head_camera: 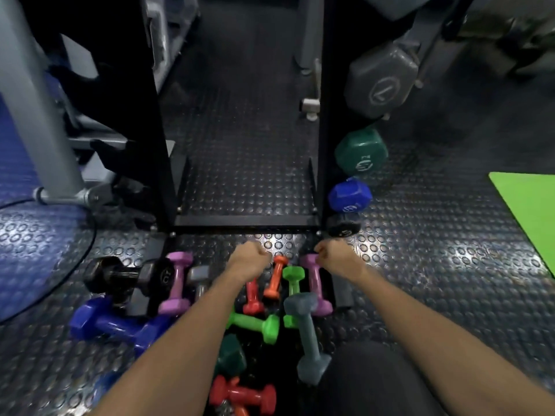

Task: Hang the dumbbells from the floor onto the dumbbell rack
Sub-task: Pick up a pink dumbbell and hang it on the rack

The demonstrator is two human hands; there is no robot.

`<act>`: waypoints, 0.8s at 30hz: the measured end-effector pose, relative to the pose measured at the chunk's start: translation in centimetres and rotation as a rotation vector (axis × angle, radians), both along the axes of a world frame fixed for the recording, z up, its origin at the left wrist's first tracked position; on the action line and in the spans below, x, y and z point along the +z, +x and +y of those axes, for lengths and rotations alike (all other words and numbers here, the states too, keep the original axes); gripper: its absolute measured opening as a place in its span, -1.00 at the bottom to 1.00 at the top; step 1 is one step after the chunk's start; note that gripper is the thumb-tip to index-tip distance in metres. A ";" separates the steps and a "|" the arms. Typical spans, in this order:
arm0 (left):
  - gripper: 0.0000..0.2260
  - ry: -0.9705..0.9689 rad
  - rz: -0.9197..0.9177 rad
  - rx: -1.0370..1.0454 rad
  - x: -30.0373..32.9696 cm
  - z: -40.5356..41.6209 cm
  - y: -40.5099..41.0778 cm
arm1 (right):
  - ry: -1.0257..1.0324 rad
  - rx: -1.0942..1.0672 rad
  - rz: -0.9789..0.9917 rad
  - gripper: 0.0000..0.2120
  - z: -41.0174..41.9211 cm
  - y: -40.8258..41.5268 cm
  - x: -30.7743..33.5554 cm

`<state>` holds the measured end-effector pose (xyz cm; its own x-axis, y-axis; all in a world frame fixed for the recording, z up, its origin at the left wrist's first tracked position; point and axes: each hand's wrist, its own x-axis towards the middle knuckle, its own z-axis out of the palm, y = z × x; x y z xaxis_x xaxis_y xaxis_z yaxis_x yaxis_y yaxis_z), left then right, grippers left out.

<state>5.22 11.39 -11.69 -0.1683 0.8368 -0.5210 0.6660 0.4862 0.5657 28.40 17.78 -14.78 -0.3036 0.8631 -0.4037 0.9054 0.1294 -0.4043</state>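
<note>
Several small dumbbells lie in a heap on the studded rubber floor: a purple dumbbell (177, 283), a black one (126, 274), a blue one (120, 325), an orange one (276, 277), a green one (255, 324), a grey-blue one (309, 334) and a red one (243, 394). The black dumbbell rack (246, 220) stands just beyond the heap. Its right side carries a grey dumbbell (381, 82), a green dumbbell (360, 154) and a blue dumbbell (350, 195). My left hand (249, 259) is a fist over the heap, beside the orange dumbbell. My right hand (336, 256) is also curled, above the end of a second purple dumbbell (315, 283). Neither hand visibly holds anything.
A green mat (528, 211) lies on the floor at the right. A grey machine post (36, 115) with its foot and a black cable stand at the left. My dark-clothed knee (375, 379) is at the lower right. More gym frames stand behind the rack.
</note>
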 end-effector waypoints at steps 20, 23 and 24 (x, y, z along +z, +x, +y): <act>-0.85 -0.004 -0.096 -0.055 -2.6 1.4 -0.9 | 0.044 0.261 -0.264 -0.67 1.0 -1.0 -4.1; -0.87 -0.015 -0.137 -0.044 -1.9 1.2 -0.5 | 0.190 0.280 -0.250 -0.58 -0.5 -0.1 -2.5; -0.88 -0.012 -0.153 -0.041 -1.8 1.1 -0.2 | 0.210 0.288 -0.248 -0.55 -1.2 0.1 -2.1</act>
